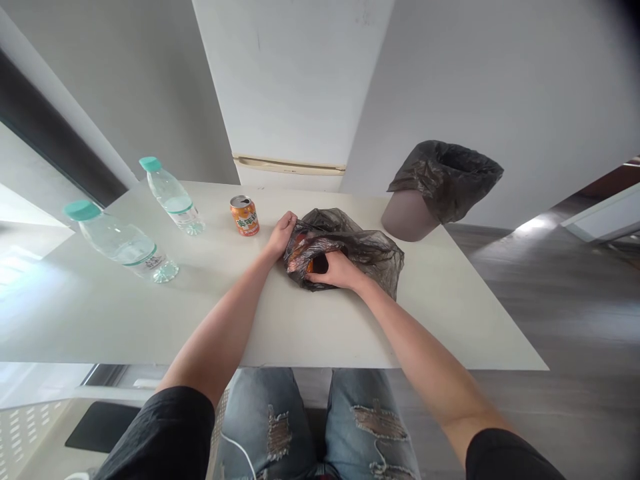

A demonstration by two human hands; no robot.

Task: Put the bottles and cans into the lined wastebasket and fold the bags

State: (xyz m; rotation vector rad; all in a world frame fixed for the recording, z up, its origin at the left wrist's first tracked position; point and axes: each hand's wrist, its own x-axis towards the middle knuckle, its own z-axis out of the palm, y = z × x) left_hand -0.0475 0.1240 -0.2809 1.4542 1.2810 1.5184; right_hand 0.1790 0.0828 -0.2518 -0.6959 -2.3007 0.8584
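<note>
Reaches into the dark plastic bag [383,257] on the table [320,327] with the right hand [340,269], half-curled by an orange object [310,267], too hidden to confirm a grip. Pinches the rim with the left hand [283,233]; probably calls for keeping it spread

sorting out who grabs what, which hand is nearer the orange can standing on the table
Left. The left hand is just right of the can; the right hand is farther right, in the bag.

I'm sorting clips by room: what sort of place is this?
Probably a home kitchen or dining corner: a fridge-like white unit, a white table and bottles suggest it.
</note>
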